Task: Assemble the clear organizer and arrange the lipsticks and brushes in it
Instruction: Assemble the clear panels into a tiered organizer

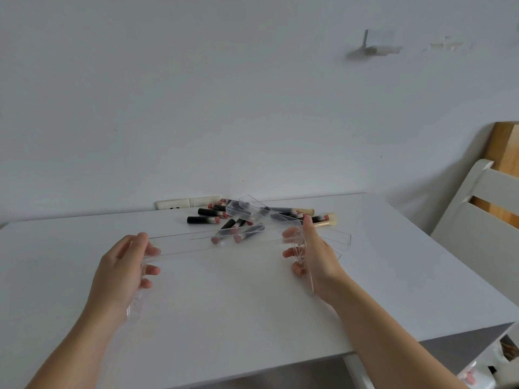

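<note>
Organizer (224, 248) clear glossy plastic — table (252, 304) smooth matt white — lipsticks (202, 219) glossy black.

Even, soft daylight, moderately bright, no hard shadows; faint diffuse shade under the forearms on the white worktop (252, 304). Whole frame slightly soft, low detail, a bit washed out with a cool grey cast. Wide-angle distortion: worktop edges bow and the chair (483, 220) at right leans outward. Clear organizer frame (224, 248) barely readable, only thin edge highlights show, no strong glare. Lipsticks (219, 217) at the back are blurry. Wall bracket (373, 43) smeared, casts a soft shadow to its left.
</note>
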A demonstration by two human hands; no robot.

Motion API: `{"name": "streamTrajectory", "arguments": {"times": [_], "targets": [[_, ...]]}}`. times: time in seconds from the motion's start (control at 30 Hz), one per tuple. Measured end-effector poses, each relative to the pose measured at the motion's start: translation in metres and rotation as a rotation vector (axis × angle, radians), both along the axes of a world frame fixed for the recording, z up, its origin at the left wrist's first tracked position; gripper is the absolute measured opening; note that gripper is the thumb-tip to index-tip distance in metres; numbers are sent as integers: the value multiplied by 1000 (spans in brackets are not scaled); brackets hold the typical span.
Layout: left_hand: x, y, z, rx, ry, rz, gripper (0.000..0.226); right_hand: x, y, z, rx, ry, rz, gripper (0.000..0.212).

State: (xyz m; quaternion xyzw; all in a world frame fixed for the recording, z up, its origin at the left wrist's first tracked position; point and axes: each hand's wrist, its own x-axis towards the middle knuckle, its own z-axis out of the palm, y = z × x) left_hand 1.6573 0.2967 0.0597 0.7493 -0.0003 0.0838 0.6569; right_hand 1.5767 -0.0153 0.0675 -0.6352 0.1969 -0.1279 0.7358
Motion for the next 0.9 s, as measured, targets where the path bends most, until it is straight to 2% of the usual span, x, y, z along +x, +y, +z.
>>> {"name": "streamTrajectory", "arguments": {"times": [0.23,0.5,0.9], "targets": [[-2,3,3,9,-25,30,33,2,-1,2,-4,4,-24,50],[-3,7,2,-1,-44,22,33,6,0,2,16,11,-36,45],[-4,6,-3,49,-115,46,30,5,1,3,-11,19,22,55]]}}
